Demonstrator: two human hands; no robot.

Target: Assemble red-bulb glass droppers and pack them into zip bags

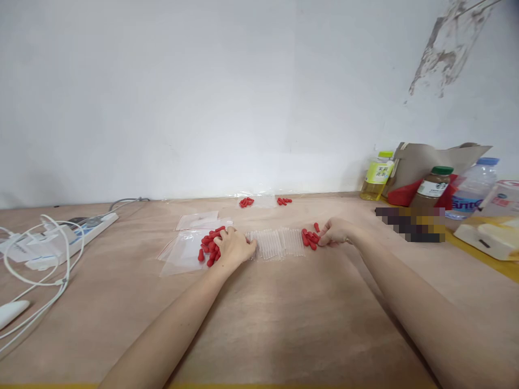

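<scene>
In the head view, my left hand [235,246] lies over a pile of red rubber dropper bulbs [211,244], its fingers bent and apart, touching the bulbs. That pile rests on clear plastic bags [180,256]. Beside the hand, a row of thin clear tubes [271,245] lies side by side on the table. At the row's right end is a smaller group of red rubber bulbs [309,238]. My right hand [335,232] is at this group, thumb and fingers pinched together at a bulb on its edge. The fingertips partly hide that bulb.
Two small red bulb clusters [246,202] lie near the wall with clear plastic [263,201] between them. At left are a power strip [95,235] and white cables [67,259]. Bottles [376,177], a grey bag [421,156] and a blurred dark item [413,224] are at right.
</scene>
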